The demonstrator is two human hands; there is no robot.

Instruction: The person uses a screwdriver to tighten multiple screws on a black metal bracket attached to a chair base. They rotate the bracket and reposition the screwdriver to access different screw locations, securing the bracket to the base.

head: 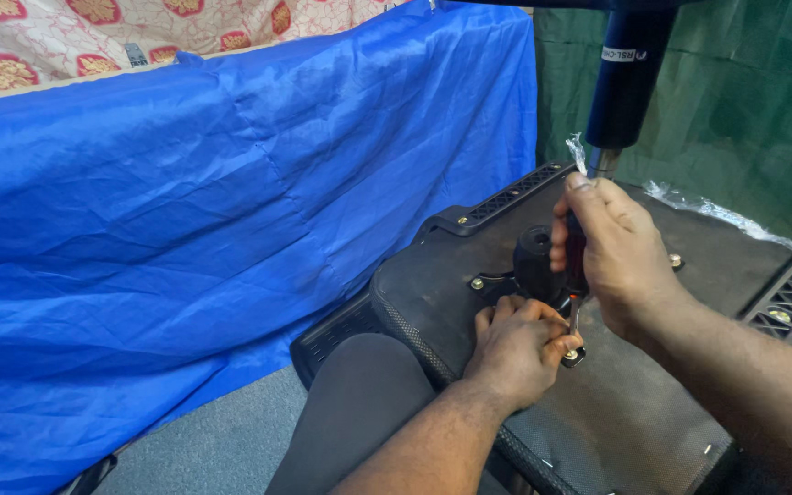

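Observation:
An upturned black office chair seat (689, 302) lies across my lap, its underside facing up. My right hand (621, 252) grips the red-and-black handle of a screwdriver (576, 261), which stands almost upright with its tip on a screw (571, 354) in the black metal mounting plate. My left hand (517, 346) rests on the seat beside that plate, fingers curled against it near the screwdriver shaft. A black round socket (535, 257) of the mechanism rises just behind the hands.
A blue cloth (185, 229) drapes over furniture at left, a green cloth (735, 110) hangs behind. A dark blue cylinder (625, 78) with a metal rod stands at the top right. Other screws (477, 284) show on the plate. My knee (359, 403) is below; grey floor (222, 440) lower left.

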